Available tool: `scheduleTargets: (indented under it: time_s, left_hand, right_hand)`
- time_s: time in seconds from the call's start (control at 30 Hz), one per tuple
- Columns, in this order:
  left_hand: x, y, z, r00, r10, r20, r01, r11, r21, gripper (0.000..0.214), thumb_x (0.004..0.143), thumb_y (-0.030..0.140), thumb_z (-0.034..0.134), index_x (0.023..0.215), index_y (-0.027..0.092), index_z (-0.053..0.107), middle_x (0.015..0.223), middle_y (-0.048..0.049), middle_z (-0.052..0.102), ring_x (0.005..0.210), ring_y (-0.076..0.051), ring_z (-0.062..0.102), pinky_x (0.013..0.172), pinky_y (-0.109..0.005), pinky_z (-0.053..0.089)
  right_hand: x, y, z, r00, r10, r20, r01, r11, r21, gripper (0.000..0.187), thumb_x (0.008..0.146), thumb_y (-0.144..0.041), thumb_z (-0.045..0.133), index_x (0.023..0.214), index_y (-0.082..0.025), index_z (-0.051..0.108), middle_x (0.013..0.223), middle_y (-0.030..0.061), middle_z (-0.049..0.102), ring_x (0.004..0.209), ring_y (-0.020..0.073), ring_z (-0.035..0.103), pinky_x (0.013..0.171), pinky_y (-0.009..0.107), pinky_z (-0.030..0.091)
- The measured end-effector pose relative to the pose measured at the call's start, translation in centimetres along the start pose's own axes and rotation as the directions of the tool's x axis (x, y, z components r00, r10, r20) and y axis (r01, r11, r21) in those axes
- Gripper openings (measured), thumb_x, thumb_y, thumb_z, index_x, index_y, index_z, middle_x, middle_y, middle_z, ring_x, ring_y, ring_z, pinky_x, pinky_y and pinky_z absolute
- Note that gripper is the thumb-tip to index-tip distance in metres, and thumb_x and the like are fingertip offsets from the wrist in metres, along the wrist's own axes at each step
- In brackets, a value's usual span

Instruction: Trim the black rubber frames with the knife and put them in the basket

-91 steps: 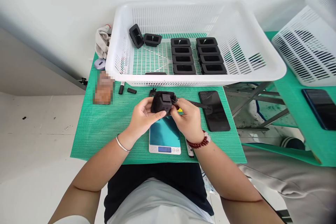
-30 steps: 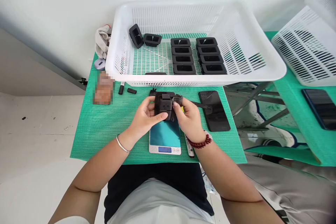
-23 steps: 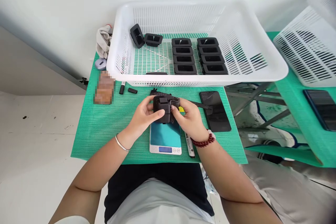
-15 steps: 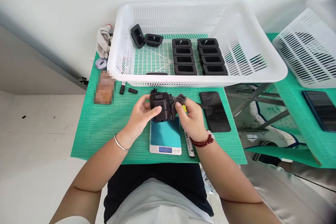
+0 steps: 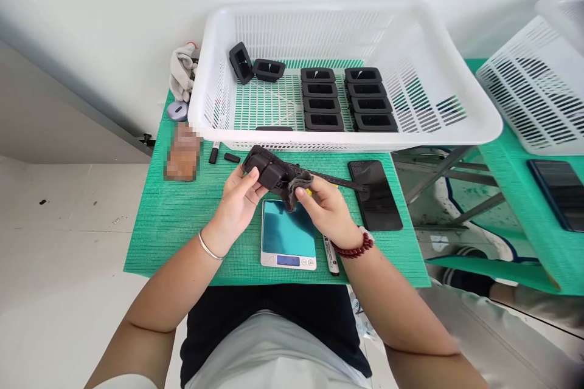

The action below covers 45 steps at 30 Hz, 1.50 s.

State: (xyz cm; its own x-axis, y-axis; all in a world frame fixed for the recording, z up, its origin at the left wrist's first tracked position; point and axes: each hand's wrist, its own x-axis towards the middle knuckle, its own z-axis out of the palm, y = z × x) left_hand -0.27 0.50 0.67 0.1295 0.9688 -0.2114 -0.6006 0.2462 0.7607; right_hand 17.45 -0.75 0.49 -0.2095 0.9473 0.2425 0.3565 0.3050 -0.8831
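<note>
My left hand [image 5: 237, 203] grips a black box-shaped plastic part [image 5: 264, 169], tilted with one end up to the left, just above a small digital scale [image 5: 288, 234]. My right hand [image 5: 326, 206] pinches a dark grey cloth [image 5: 294, 185] against the part's right end. Both hands hover over the green mat [image 5: 182, 225] in front of a large white basket [image 5: 347, 73]. Inside the basket lie several similar black parts [image 5: 344, 99] in two neat columns, with two more loose ones [image 5: 255, 67] at the back left.
A black phone [image 5: 375, 193] lies right of my hands, a marker pen [image 5: 329, 252] beside the scale, a thin black tool [image 5: 333, 180] behind my right hand. Another marker and cap [image 5: 222, 154], a blurred item, gloves [image 5: 182, 70] sit left. Second basket [image 5: 538, 85] and phone [image 5: 559, 185] on the right table.
The black part has been turned and tilted leftward in my left hand. My right hand with the cloth has shifted to the part's right end.
</note>
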Motion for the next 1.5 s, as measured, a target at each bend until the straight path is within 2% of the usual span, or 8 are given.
scheduleTargets:
  time_s: [0.23, 0.53, 0.63, 0.73, 0.87, 1.17, 1.37, 1.5]
  left_hand:
    - [-0.2, -0.6, 0.3, 0.999, -0.027, 0.02, 0.028, 1.0, -0.007, 0.031, 0.075, 0.034, 0.074, 0.095, 0.019, 0.056, 0.096, -0.0019, 0.07, 0.09, -0.014, 0.068, 0.082, -0.026, 0.055]
    - [-0.2, -0.4, 0.2, 0.997, 0.018, 0.074, -0.028, 0.989, 0.145, 0.042, 0.071, 0.033, 0.077, 0.106, 0.023, 0.055, 0.099, -0.0015, 0.063, 0.087, -0.016, 0.066, 0.069, -0.026, 0.059]
    - [-0.4, -0.8, 0.1, 0.995, 0.02, 0.098, -0.039, 0.981, 0.19, 0.042, 0.072, 0.034, 0.076, 0.108, 0.024, 0.056, 0.101, -0.0023, 0.063, 0.088, -0.017, 0.066, 0.067, -0.027, 0.059]
    - [-0.7, -1.3, 0.3, 0.991, 0.001, 0.133, -0.028, 0.98, 0.198, 0.048, 0.07, 0.037, 0.077, 0.111, 0.024, 0.056, 0.108, -0.0045, 0.063, 0.093, -0.02, 0.066, 0.07, -0.028, 0.06]
    - [-0.6, -0.9, 0.4, 0.995, 0.048, 0.092, -0.059, 0.991, 0.118, 0.044, 0.073, 0.037, 0.075, 0.109, 0.025, 0.054, 0.107, -0.0026, 0.064, 0.098, -0.019, 0.066, 0.079, -0.031, 0.059]
    - [-0.1, 0.4, 0.2, 0.999, 0.03, 0.012, -0.031, 0.999, 0.044, 0.03, 0.079, 0.036, 0.069, 0.102, 0.024, 0.054, 0.104, -0.0006, 0.067, 0.093, -0.015, 0.068, 0.08, -0.026, 0.056]
    - [-0.3, 0.0, 0.4, 0.999, 0.037, 0.035, -0.038, 0.998, 0.053, 0.032, 0.079, 0.036, 0.07, 0.104, 0.024, 0.054, 0.104, -0.0009, 0.066, 0.094, -0.015, 0.067, 0.08, -0.026, 0.055]
    - [-0.4, -0.2, 0.4, 0.997, 0.047, 0.066, -0.052, 0.996, 0.067, 0.036, 0.076, 0.034, 0.072, 0.107, 0.026, 0.054, 0.106, -0.0007, 0.064, 0.096, -0.016, 0.066, 0.083, -0.029, 0.055]
  right_hand:
    - [0.1, -0.3, 0.1, 0.998, 0.059, -0.016, -0.059, 0.998, -0.004, 0.016, 0.086, -0.029, 0.055, 0.072, -0.02, 0.056, 0.074, 0.001, 0.062, 0.07, 0.0151, 0.057, 0.066, 0.03, 0.045]
    - [-0.3, -0.2, 0.0, 0.983, 0.174, -0.066, -0.173, 0.985, 0.021, 0.018, 0.078, -0.028, 0.055, 0.062, -0.019, 0.055, 0.063, -0.0007, 0.06, 0.06, 0.0133, 0.053, 0.059, 0.028, 0.043]
    - [-0.1, 0.2, -0.1, 0.962, 0.214, -0.17, -0.216, 0.976, 0.007, 0.021, 0.079, -0.03, 0.056, 0.062, -0.019, 0.056, 0.058, -0.0016, 0.056, 0.056, 0.0124, 0.049, 0.055, 0.027, 0.04]
    - [0.2, 1.0, -0.4, 0.903, 0.271, -0.333, -0.26, 0.963, 0.076, 0.019, 0.081, -0.036, 0.058, 0.073, -0.019, 0.063, 0.065, -0.0001, 0.06, 0.062, 0.0144, 0.054, 0.058, 0.029, 0.044]
    - [0.3, 1.7, -0.8, 0.874, 0.273, -0.403, -0.171, 0.947, 0.27, 0.024, 0.084, -0.044, 0.06, 0.082, -0.02, 0.065, 0.077, 0.0018, 0.064, 0.072, 0.0156, 0.059, 0.067, 0.031, 0.05]
    - [0.3, 0.8, -0.4, 0.983, 0.181, -0.021, -0.166, 0.939, 0.302, 0.03, 0.085, -0.051, 0.058, 0.079, -0.022, 0.062, 0.075, 0.0017, 0.061, 0.064, 0.0148, 0.058, 0.059, 0.032, 0.054]
    - [0.4, 0.1, -0.5, 0.987, 0.131, 0.098, -0.15, 0.964, 0.221, 0.034, 0.088, -0.052, 0.052, 0.078, -0.02, 0.06, 0.069, 0.0017, 0.061, 0.064, 0.0147, 0.058, 0.061, 0.032, 0.053]
    - [0.3, 0.2, -0.3, 0.99, 0.125, 0.071, -0.137, 0.968, 0.208, 0.033, 0.086, -0.053, 0.055, 0.08, -0.021, 0.06, 0.072, 0.0018, 0.062, 0.064, 0.0149, 0.059, 0.061, 0.032, 0.053]
